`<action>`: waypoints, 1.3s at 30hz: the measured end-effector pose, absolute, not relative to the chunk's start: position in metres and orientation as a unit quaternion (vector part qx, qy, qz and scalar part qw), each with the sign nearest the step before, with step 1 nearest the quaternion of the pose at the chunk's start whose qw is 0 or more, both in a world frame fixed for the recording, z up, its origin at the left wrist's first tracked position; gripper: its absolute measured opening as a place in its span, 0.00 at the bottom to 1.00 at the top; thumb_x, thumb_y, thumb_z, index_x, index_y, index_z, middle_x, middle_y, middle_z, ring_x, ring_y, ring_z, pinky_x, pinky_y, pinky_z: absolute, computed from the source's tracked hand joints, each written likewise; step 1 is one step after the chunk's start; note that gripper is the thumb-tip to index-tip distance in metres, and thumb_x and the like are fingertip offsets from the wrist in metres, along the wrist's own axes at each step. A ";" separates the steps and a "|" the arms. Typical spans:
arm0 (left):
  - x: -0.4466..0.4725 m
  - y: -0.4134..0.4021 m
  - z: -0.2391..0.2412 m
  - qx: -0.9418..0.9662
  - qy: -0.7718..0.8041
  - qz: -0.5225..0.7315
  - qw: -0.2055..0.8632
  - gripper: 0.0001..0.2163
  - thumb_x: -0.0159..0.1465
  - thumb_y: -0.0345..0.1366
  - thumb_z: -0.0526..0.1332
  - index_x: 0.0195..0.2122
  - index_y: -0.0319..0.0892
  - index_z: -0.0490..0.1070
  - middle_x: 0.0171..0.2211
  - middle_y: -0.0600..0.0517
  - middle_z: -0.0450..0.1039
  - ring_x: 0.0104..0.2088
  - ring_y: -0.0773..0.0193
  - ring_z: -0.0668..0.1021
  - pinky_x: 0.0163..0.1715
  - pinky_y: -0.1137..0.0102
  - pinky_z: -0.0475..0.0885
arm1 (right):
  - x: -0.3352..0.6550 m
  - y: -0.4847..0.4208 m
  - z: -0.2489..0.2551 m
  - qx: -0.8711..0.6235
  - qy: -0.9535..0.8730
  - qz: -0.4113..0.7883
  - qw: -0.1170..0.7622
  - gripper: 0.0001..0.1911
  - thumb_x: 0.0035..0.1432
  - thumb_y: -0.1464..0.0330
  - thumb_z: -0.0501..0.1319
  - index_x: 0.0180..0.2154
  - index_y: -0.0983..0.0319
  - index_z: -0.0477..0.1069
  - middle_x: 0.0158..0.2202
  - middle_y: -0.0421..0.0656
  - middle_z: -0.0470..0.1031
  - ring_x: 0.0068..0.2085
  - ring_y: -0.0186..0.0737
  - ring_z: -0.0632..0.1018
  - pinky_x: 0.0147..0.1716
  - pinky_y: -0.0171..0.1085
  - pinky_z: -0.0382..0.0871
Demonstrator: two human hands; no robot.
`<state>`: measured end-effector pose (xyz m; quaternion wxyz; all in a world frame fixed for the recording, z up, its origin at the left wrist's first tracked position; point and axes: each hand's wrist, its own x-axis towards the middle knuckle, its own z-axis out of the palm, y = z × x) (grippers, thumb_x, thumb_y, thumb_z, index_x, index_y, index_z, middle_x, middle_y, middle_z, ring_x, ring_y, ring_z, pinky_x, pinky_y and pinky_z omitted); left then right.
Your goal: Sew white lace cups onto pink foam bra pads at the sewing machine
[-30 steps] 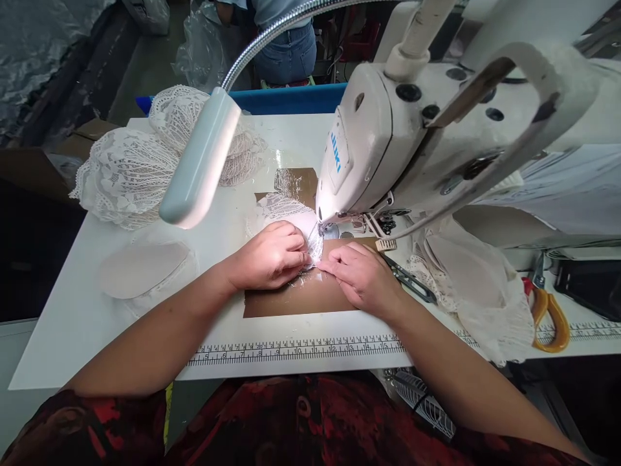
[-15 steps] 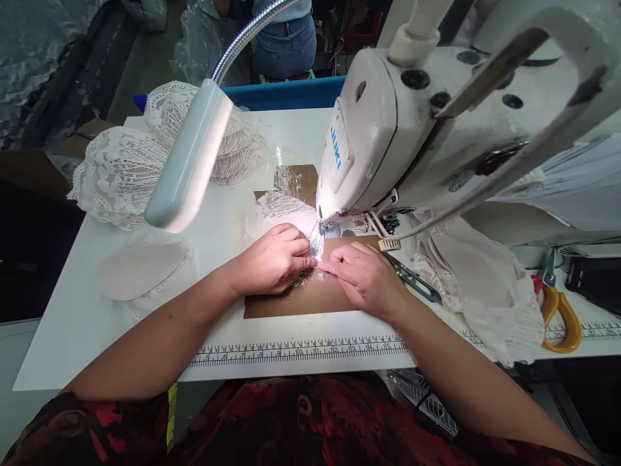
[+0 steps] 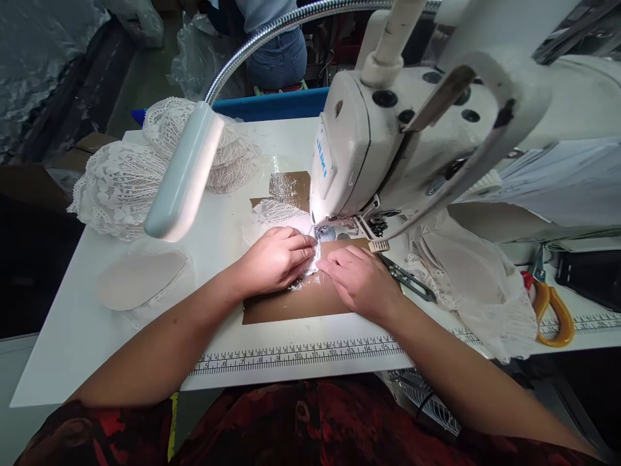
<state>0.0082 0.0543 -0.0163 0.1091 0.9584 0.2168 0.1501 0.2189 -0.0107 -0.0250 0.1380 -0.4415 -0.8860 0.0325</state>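
White lace fabric (image 3: 279,212) lies under the needle area of a white sewing machine (image 3: 347,139), lit brightly there. My left hand (image 3: 276,260) rests on the lace just left of the needle, its fingers bent together and pinching the fabric. To the right, my right hand (image 3: 361,278) is closed, with thumb and forefinger at the lace's near right edge. Both hands are over a brown sheet (image 3: 295,309) fixed on the table around the needle plate. The exact grip of the fingertips is partly hidden by the knuckles.
A lamp (image 3: 187,171) on a bendable neck hangs at left, before stacked lace pieces (image 3: 119,188). An oval pad (image 3: 140,279) lies nearer. At right are thread snips (image 3: 410,283), more lace cups (image 3: 478,285) and orange-handled scissors (image 3: 557,317). A ruler strip (image 3: 301,355) runs along the front edge.
My left fingers have moved up the lace toward the needle, away from my right fingertips, opening a gap between the hands. The whole view has shifted slightly.
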 end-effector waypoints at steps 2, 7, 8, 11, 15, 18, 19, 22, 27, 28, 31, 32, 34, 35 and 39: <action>0.011 0.053 -0.018 0.959 0.231 0.141 0.085 0.14 0.67 0.36 0.52 0.48 0.39 0.73 0.50 0.46 0.73 0.43 0.56 0.72 0.43 0.61 0.68 | 0.220 -0.011 -0.025 -0.442 -0.886 0.036 0.139 0.14 0.58 0.76 0.52 0.40 0.62 0.74 0.32 0.45 0.72 0.33 0.40 0.64 0.32 0.38 0.54; 0.011 0.053 -0.020 0.958 0.241 0.144 0.057 0.15 0.67 0.37 0.52 0.49 0.38 0.72 0.52 0.44 0.72 0.42 0.56 0.71 0.42 0.61 0.67 | 0.218 -0.009 -0.026 -0.461 -0.877 0.015 0.130 0.17 0.58 0.76 0.51 0.44 0.63 0.74 0.33 0.46 0.73 0.33 0.41 0.65 0.32 0.38 0.54; 0.010 0.053 -0.020 0.957 0.246 0.142 0.054 0.15 0.67 0.37 0.52 0.50 0.38 0.71 0.52 0.45 0.72 0.42 0.55 0.71 0.42 0.61 0.67 | 0.217 -0.008 -0.026 -0.471 -0.873 0.009 0.126 0.17 0.58 0.76 0.51 0.44 0.63 0.74 0.33 0.46 0.73 0.33 0.41 0.65 0.31 0.38 0.54; 0.009 0.056 -0.021 0.955 0.261 0.137 0.046 0.16 0.67 0.38 0.51 0.50 0.38 0.71 0.52 0.46 0.71 0.43 0.54 0.70 0.42 0.60 0.67 | 0.214 -0.005 -0.025 -0.501 -0.858 -0.011 0.111 0.17 0.57 0.77 0.52 0.45 0.63 0.74 0.33 0.45 0.74 0.33 0.41 0.66 0.29 0.38 0.54; 0.009 0.059 -0.023 0.952 0.273 0.134 0.037 0.16 0.67 0.38 0.51 0.51 0.37 0.70 0.54 0.46 0.70 0.45 0.53 0.70 0.44 0.59 0.67 | 0.211 -0.001 -0.027 -0.522 -0.845 -0.050 0.109 0.19 0.58 0.76 0.52 0.48 0.61 0.73 0.35 0.44 0.75 0.35 0.42 0.68 0.29 0.38 0.54; 0.008 0.060 -0.023 0.950 0.282 0.129 0.039 0.17 0.67 0.37 0.50 0.53 0.37 0.68 0.54 0.45 0.69 0.46 0.52 0.70 0.45 0.58 0.67 | 0.210 0.000 -0.031 -0.538 -0.831 -0.080 0.115 0.19 0.58 0.75 0.52 0.49 0.60 0.73 0.36 0.44 0.76 0.37 0.43 0.69 0.29 0.38 0.55; 0.007 0.060 -0.022 0.950 0.283 0.129 0.042 0.17 0.67 0.37 0.50 0.53 0.37 0.67 0.54 0.44 0.69 0.47 0.52 0.70 0.45 0.58 0.67 | 0.210 0.000 -0.032 -0.543 -0.827 -0.084 0.116 0.19 0.58 0.75 0.52 0.48 0.60 0.73 0.36 0.44 0.76 0.37 0.43 0.70 0.30 0.38 0.55; 0.001 0.060 -0.016 0.953 0.264 0.129 0.067 0.18 0.66 0.40 0.52 0.53 0.39 0.67 0.53 0.43 0.69 0.47 0.51 0.70 0.46 0.57 0.67 | 0.212 0.000 -0.035 -0.555 -0.819 -0.077 0.127 0.18 0.59 0.74 0.53 0.48 0.60 0.74 0.35 0.43 0.76 0.36 0.42 0.71 0.30 0.37 0.57; -0.004 0.060 -0.008 0.961 0.215 0.132 0.115 0.13 0.64 0.40 0.57 0.46 0.41 0.72 0.49 0.45 0.71 0.47 0.54 0.72 0.46 0.60 0.68 | 0.214 0.001 -0.035 -0.572 -0.803 -0.050 0.158 0.16 0.61 0.71 0.53 0.49 0.60 0.72 0.38 0.44 0.77 0.38 0.41 0.73 0.33 0.37 0.60; -0.003 0.060 -0.009 0.959 0.217 0.142 0.116 0.10 0.65 0.37 0.55 0.42 0.41 0.73 0.46 0.46 0.73 0.45 0.56 0.72 0.45 0.61 0.68 | 0.214 0.001 -0.035 -0.573 -0.802 -0.044 0.163 0.16 0.61 0.70 0.53 0.48 0.60 0.72 0.39 0.44 0.77 0.39 0.42 0.74 0.34 0.37 0.61; 0.003 0.059 -0.014 0.943 0.244 0.180 0.137 0.10 0.66 0.32 0.52 0.35 0.39 0.72 0.39 0.46 0.75 0.41 0.59 0.74 0.43 0.63 0.69 | 0.211 0.001 -0.033 -0.576 -0.800 -0.019 0.168 0.15 0.61 0.68 0.55 0.48 0.60 0.71 0.39 0.44 0.78 0.39 0.41 0.75 0.35 0.36 0.62; 0.005 0.059 -0.016 0.937 0.256 0.188 0.149 0.09 0.66 0.32 0.52 0.35 0.39 0.71 0.38 0.46 0.75 0.41 0.59 0.74 0.42 0.63 0.69 | 0.210 0.002 -0.033 -0.577 -0.800 -0.011 0.165 0.15 0.61 0.68 0.56 0.48 0.61 0.71 0.38 0.44 0.78 0.38 0.41 0.75 0.34 0.36 0.63; 0.009 0.057 -0.018 0.925 0.278 0.191 0.173 0.08 0.66 0.32 0.52 0.35 0.38 0.70 0.36 0.46 0.74 0.40 0.59 0.74 0.42 0.63 0.69 | 0.206 0.003 -0.031 -0.580 -0.800 -0.001 0.154 0.15 0.61 0.65 0.57 0.48 0.62 0.71 0.37 0.45 0.78 0.36 0.41 0.76 0.33 0.36 0.63; 0.010 0.057 -0.019 0.921 0.288 0.189 0.181 0.08 0.65 0.32 0.52 0.34 0.38 0.70 0.35 0.46 0.74 0.39 0.59 0.74 0.42 0.63 0.69 | 0.203 0.004 -0.030 -0.581 -0.801 0.000 0.146 0.15 0.61 0.64 0.57 0.48 0.62 0.71 0.37 0.45 0.78 0.36 0.40 0.76 0.32 0.35 0.63; 0.011 0.056 -0.014 0.917 0.305 0.175 0.186 0.10 0.66 0.33 0.49 0.31 0.39 0.67 0.32 0.47 0.72 0.36 0.60 0.73 0.40 0.63 0.68 | 0.195 0.009 -0.027 -0.583 -0.805 -0.018 0.113 0.14 0.63 0.62 0.53 0.42 0.62 0.74 0.38 0.45 0.78 0.33 0.38 0.75 0.29 0.34 0.60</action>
